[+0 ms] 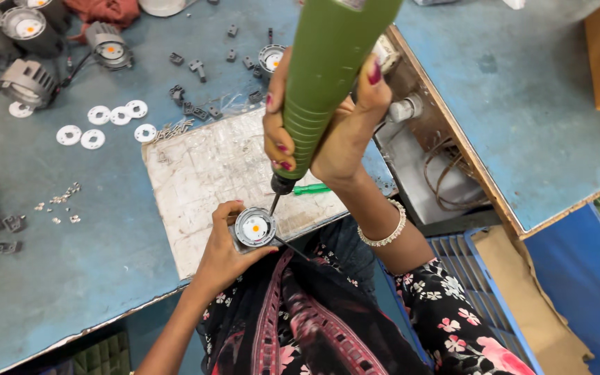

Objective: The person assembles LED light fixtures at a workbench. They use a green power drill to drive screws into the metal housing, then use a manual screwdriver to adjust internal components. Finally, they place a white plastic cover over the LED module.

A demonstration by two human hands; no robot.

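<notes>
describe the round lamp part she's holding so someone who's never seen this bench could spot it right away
On the blue workbench lies a scuffed white board. At its near edge the left hand grips a round grey lamp housing under the green electric screwdriver. Unlike the housings at the far left, it alone is held.

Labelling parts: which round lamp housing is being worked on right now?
The round lamp housing under the green electric screwdriver, cupped by the left hand; the others sit untouched, far left.

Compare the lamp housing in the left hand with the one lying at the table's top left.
The held housing faces up on the scratched board, gripped by the left hand, the driver tip on it. The far housing lies tipped, untouched, on the blue table. Both are round grey metal.
</notes>
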